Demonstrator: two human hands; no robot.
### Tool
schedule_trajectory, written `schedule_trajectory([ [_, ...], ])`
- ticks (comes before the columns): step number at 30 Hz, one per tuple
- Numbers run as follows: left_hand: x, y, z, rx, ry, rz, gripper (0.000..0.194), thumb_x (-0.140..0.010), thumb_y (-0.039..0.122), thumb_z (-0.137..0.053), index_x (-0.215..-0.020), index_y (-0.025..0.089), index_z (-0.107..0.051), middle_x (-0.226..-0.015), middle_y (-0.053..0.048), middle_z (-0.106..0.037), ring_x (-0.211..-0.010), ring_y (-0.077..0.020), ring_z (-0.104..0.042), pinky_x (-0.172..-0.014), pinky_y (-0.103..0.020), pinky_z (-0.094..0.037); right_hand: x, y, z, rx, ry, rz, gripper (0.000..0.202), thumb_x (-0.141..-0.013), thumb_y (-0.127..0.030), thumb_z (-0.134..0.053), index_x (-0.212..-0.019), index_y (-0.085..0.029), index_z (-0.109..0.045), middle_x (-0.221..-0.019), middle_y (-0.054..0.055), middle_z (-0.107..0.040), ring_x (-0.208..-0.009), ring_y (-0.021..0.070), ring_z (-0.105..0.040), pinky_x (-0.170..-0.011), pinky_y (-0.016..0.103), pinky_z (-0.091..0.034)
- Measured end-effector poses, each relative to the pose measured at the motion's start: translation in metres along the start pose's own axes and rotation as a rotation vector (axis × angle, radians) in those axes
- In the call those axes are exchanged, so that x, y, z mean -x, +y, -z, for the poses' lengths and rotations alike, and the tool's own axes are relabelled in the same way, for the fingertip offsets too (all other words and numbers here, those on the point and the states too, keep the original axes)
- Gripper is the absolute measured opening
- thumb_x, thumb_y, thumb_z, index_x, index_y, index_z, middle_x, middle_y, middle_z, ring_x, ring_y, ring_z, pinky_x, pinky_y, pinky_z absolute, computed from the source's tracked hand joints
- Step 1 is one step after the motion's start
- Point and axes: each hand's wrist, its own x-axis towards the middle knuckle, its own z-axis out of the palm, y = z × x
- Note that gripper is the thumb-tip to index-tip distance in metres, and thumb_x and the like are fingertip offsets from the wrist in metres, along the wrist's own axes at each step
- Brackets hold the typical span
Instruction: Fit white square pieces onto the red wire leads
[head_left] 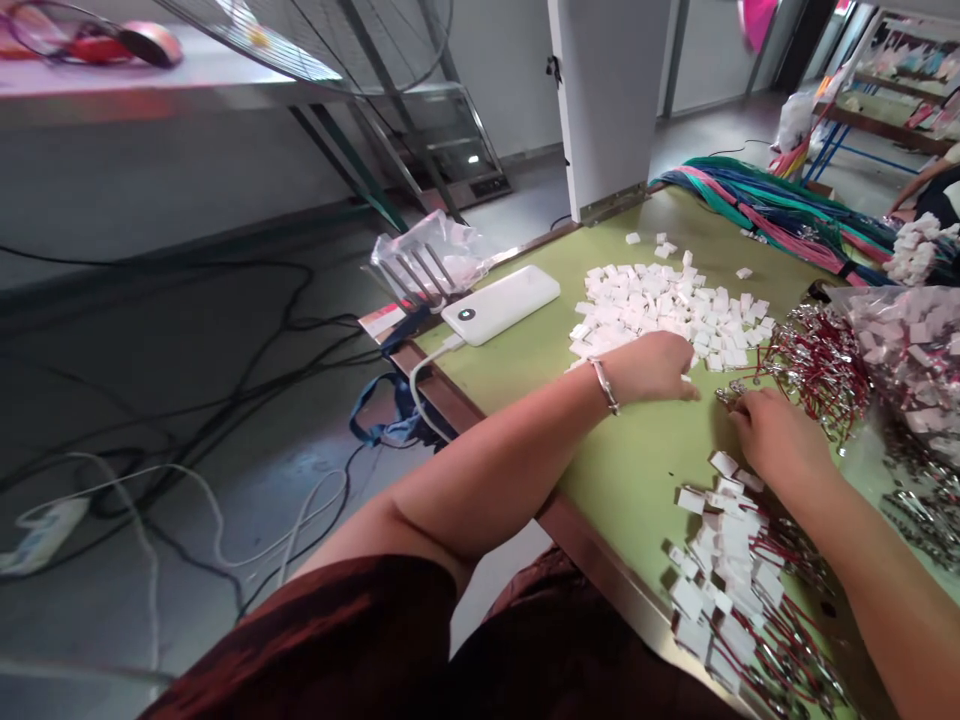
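My left hand point(660, 368), with a bracelet on its wrist, is at the near edge of a heap of small white plastic connector housings point(637, 300). Its fingers are curled in, and a bit of white housing shows between thumb and fingers. To the right, my right hand point(780, 435) is closed on a few short wires with metal terminals point(735, 392) that stick out past its fingertips. Behind it lies a bundle of red wires with crimped terminals point(817, 360). Nearer me is a pile of white housings with red wires attached point(724, 560).
A white power bank point(502, 303) with a cable lies at the left table edge, beside a clear plastic bag point(435, 250). Long green, blue and pink wires point(780, 215) run along the back. A bag of housings point(915, 350) sits at right. Cables point(285, 300) trail across the floor.
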Motion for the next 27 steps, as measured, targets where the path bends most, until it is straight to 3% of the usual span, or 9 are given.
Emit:
schedule_trajectory([
  [4,-0.002,0.006,-0.010,0.015,0.018,-0.032,0.028,-0.078,0.024,-0.064,-0.103,0.011,-0.062,-0.099,-0.010,-0.067,-0.088,-0.0213,-0.059,-0.070,-0.028,-0.041,0.000,0.006,0.004,-0.063,0.022,0.012,0.023,-0.091,-0.026,-0.040,-0.088,-0.016,-0.061,-0.096,0.011,-0.063,-0.071,0.0202,-0.060,-0.055,0.031,-0.030],
  [8,-0.003,0.012,-0.012,0.177,0.083,-0.056,0.022,-0.076,0.016,-0.062,-0.098,0.012,-0.063,-0.093,-0.007,-0.067,-0.084,-0.0178,-0.059,-0.067,-0.027,-0.042,0.011,0.021,0.017,-0.361,0.080,0.000,0.016,-0.084,-0.025,-0.046,-0.076,-0.019,-0.058,-0.079,0.006,-0.065,-0.067,0.0177,-0.057,-0.059,0.028,-0.036],
  [13,-0.002,0.021,-0.011,0.871,-0.032,-0.035,0.028,-0.080,0.027,-0.060,-0.103,0.012,-0.065,-0.077,-0.004,-0.066,-0.068,-0.0102,-0.061,-0.061,-0.022,-0.047,0.025,0.037,0.010,-0.953,-0.011,-0.034,0.017,-0.079,-0.035,-0.050,-0.070,-0.021,-0.052,-0.056,-0.002,-0.057,-0.046,0.0117,-0.045,-0.045,0.023,-0.032],
  [16,-0.002,0.025,-0.013,1.199,-0.091,0.042,0.018,-0.081,0.024,-0.062,-0.093,0.012,-0.068,-0.070,-0.002,-0.065,-0.063,-0.0084,-0.061,-0.062,-0.023,-0.048,0.030,0.038,0.001,-1.172,0.033,-0.086,0.020,-0.078,-0.039,-0.055,-0.070,-0.021,-0.051,-0.053,-0.005,-0.052,-0.041,0.0092,-0.038,-0.040,0.022,-0.027],
  [21,-0.005,0.025,-0.017,1.448,-0.162,0.134,0.003,-0.080,0.017,-0.067,-0.080,0.014,-0.068,-0.064,0.001,-0.065,-0.057,-0.0061,-0.059,-0.065,-0.024,-0.049,0.033,0.037,0.002,-0.963,0.196,-0.016,0.026,-0.079,-0.041,-0.056,-0.064,-0.019,-0.060,-0.052,-0.002,-0.055,-0.044,0.0103,-0.044,-0.043,0.022,-0.032],
  [27,-0.008,0.024,-0.017,1.541,-0.307,0.166,0.010,-0.078,0.019,-0.070,-0.074,0.013,-0.064,-0.063,-0.001,-0.067,-0.055,-0.0058,-0.059,-0.057,-0.021,-0.046,0.033,0.039,-0.004,-0.519,0.502,0.112,0.023,-0.086,-0.034,-0.050,-0.072,-0.020,-0.063,-0.058,0.000,-0.061,-0.050,0.0123,-0.050,-0.053,0.025,-0.036],
])
